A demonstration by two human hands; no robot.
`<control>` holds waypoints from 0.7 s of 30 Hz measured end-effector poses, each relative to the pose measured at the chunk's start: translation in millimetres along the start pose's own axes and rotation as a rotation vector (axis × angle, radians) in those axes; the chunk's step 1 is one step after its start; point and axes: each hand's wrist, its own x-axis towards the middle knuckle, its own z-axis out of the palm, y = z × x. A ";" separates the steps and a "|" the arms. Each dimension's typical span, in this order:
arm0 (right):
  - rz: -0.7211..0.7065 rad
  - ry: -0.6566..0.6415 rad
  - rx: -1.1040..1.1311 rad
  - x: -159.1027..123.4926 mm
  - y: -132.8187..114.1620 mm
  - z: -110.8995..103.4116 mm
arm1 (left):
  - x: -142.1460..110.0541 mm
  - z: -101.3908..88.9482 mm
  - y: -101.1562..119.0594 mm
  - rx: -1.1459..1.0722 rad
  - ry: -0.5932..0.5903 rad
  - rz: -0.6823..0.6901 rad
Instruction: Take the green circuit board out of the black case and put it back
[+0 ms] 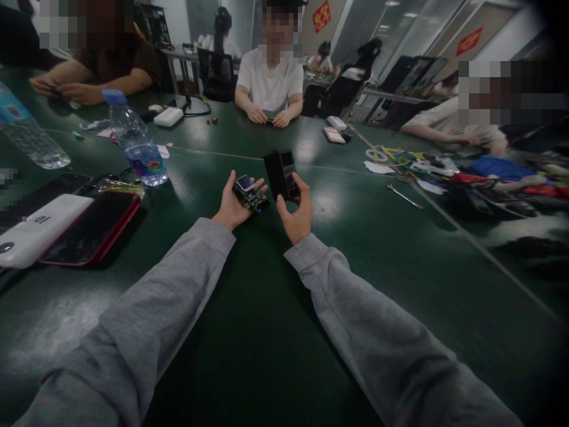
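Observation:
On the upturned palm of my left hand rests a green circuit board with a small screen on top. Its fingers stretch out beneath and beyond the board. Just to the right, my right hand pinches a black plastic casing between thumb and fingers, with window and button openings in its face. The casing is held upright and tilted, above the table and apart from the board. Part of its right edge is hidden behind my fingers.
Left on the green table lie a red-cased phone, a white power bank and water bottles. At right are a wrench and a pile of cables and cloth. Several people sit around.

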 end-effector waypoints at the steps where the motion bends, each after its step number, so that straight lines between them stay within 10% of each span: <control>1: -0.005 0.004 0.004 0.5 2.2 0.5 | -0.6 0.0 0.2 0.006 -0.008 -0.007; 21: 0.007 -0.187 0.060 0.6 27.5 5.9 | -6.9 9.4 0.4 -0.036 0.108 -0.017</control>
